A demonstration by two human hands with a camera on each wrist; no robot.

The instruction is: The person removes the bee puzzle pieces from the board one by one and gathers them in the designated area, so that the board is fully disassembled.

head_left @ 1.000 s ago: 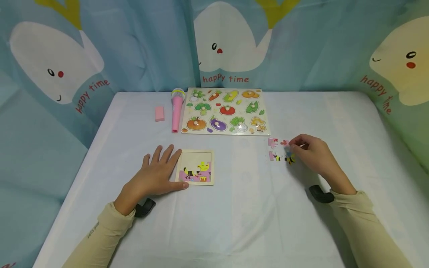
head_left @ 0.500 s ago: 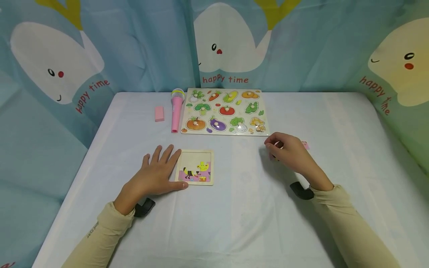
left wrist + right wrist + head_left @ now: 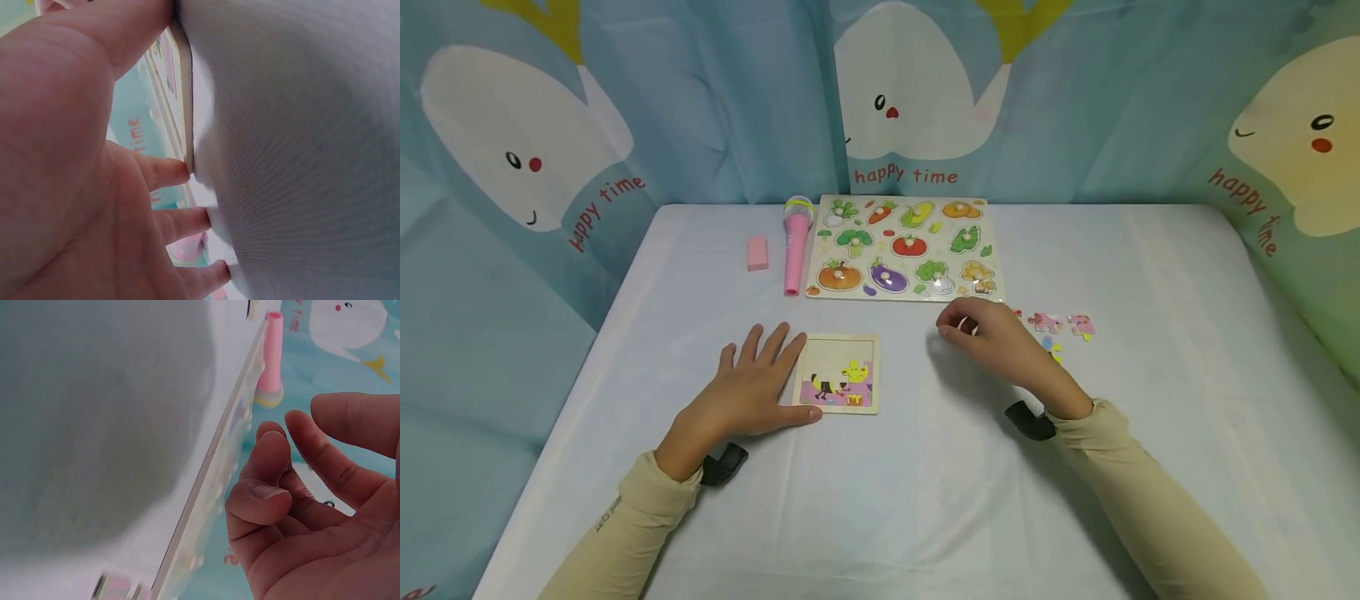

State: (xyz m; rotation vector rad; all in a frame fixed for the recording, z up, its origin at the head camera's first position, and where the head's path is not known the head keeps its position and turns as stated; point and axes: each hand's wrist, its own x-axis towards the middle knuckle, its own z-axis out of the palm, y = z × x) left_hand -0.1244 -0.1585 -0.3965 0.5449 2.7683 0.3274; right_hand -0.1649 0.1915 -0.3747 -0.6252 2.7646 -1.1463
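Note:
A small square wooden puzzle frame [image 3: 876, 375] lies on the white table, partly filled with pink, yellow and black pieces. Its upper part shows bare wood. My left hand [image 3: 752, 392] is spread at its left side, index fingertip at the top left corner and thumb along the lower edge; the left wrist view shows the frame's edge [image 3: 184, 100] at a fingertip. My right hand [image 3: 996, 342] is over the table right of the frame. In the right wrist view its fingers [image 3: 259, 503] are loosely bent, thumb apart from them, with nothing visible between.
Several loose jigsaw pieces [image 3: 1081, 326] lie right of my right hand, some partly hidden by it. Behind is a vegetable knob puzzle board [image 3: 887, 225], with a pink toy microphone [image 3: 794, 250] and a pink block [image 3: 757, 253] to its left. A printed curtain [image 3: 737, 100] hangs behind the table.
My right hand has moved left from the loose pieces toward the puzzle frame, uncovering pieces on the right. My left hand and the frame have stayed in place.

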